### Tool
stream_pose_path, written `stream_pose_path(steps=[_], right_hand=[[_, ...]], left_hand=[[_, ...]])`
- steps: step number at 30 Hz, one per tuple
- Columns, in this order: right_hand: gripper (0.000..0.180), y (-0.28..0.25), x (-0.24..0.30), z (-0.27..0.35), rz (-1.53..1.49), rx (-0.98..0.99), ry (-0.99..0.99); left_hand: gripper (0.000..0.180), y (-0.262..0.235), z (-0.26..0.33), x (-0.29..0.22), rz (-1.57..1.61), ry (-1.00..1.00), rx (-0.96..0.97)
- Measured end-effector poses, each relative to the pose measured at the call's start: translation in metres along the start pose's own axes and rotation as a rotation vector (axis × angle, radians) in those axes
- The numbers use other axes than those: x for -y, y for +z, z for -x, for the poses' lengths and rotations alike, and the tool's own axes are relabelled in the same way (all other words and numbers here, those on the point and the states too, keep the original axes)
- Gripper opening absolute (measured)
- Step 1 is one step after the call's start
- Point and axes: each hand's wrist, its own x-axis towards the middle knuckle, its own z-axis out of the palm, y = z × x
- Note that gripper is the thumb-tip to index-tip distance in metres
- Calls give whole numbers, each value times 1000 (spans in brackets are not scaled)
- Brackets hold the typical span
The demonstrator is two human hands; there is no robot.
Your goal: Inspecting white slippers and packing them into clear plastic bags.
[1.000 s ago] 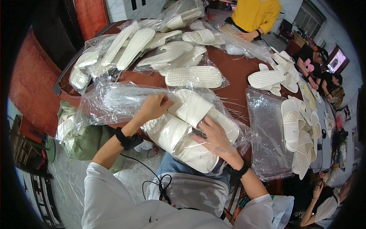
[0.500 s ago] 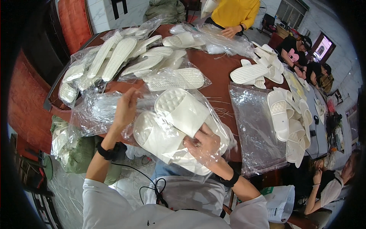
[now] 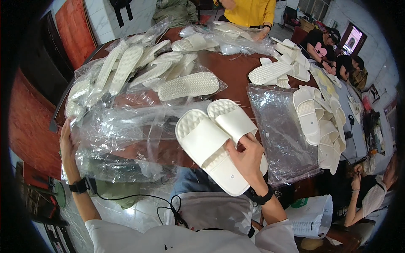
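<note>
My right hand point(image 3: 247, 158) is closed around the straps and inner edges of a pair of white slippers point(image 3: 204, 137), held side by side over the near edge of the table. Their quilted insoles face up, and no plastic covers them. Far to the left, my left hand point(image 3: 67, 137) grips the edge of a clear plastic bag point(image 3: 122, 164); its fingers are partly hidden by the film. The bag stretches from that hand toward the slippers, over other clear plastic on the table.
Bagged white slippers point(image 3: 126, 69) are heaped along the left and back of the brown table point(image 3: 234, 69). Flat clear bags point(image 3: 278, 135) lie at right beside loose white slippers point(image 3: 308, 118). Across the table stands a person in yellow point(image 3: 249, 14); others sit at right.
My left hand has swung out to the left, drawing clear plastic with it. The slippers, under plastic before, now show bare in my right hand, which has moved slightly right.
</note>
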Motion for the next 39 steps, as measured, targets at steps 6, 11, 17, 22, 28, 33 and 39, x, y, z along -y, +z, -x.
stream_pose_path(steps=[6,11,17,22,28,33,39], right_hand=[[20,12,-14,-12,143,-73,-4],[17,21,-34,-9,107,-13,-3],[19,-18,12,8,138,123,10],[22,-46,37,11,-148,285,-3],[29,-45,34,7,-323,404,62],[33,-36,0,-7,-373,416,86],[28,-34,-14,-15,-367,399,95]], left_hand=[[36,-3,67,-27,141,155,14],[34,16,70,-41,93,202,175],[33,34,86,-59,8,246,308],[26,140,60,-65,-178,-301,567],[33,263,40,-32,-299,-225,1274],[35,313,32,-12,-242,-249,1535],[37,333,36,-10,-282,-344,1599]])
